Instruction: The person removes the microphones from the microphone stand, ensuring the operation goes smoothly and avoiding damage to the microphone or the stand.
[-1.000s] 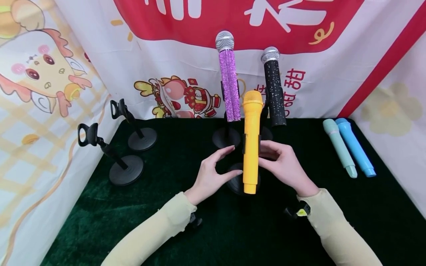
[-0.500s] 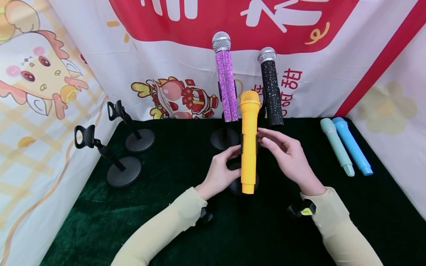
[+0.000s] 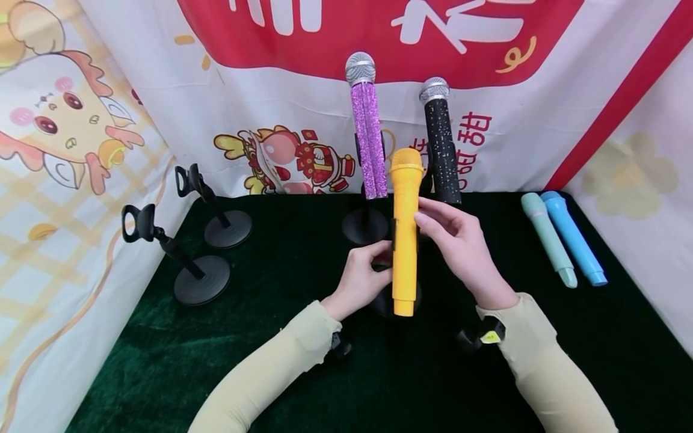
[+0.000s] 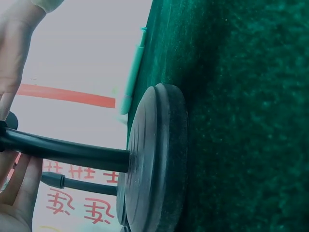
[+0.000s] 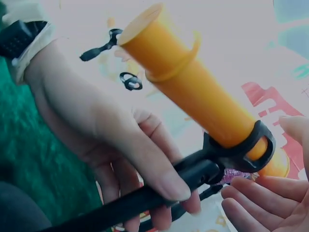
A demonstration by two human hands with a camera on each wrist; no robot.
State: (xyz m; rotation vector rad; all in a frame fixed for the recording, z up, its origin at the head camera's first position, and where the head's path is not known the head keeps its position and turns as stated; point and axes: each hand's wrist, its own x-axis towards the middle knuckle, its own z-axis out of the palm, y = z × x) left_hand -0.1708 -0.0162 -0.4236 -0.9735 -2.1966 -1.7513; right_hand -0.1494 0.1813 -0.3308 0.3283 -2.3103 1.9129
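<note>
A yellow microphone (image 3: pixel 405 240) sits tilted in the black clip (image 5: pixel 263 145) of a desk stand (image 4: pixel 72 150), whose round base (image 4: pixel 157 159) rests on green cloth. My left hand (image 3: pixel 360 279) grips the stand's pole below the clip, thumb on one side and fingers behind, as the right wrist view shows. At the microphone's upper right side is my right hand (image 3: pixel 460 246); its thumb lies at the edge of the yellow body and its extended fingers reach behind. In the right wrist view those fingers (image 5: pixel 263 200) are fairly straight beside the clip. Exact contact is partly hidden.
Behind stand a purple glitter microphone (image 3: pixel 370 138) and a black speckled microphone (image 3: pixel 444 150) on stands. Two bare stands, one nearer (image 3: pixel 203 279) and one farther (image 3: pixel 228 228), are at left. A mint microphone (image 3: pixel 549 240) and a blue microphone (image 3: pixel 576 237) lie at right.
My left hand has moved right and closed round the stand's pole. My right hand has left its lower spot and risen along the microphone to its upper side. The microphone stays in its clip.
</note>
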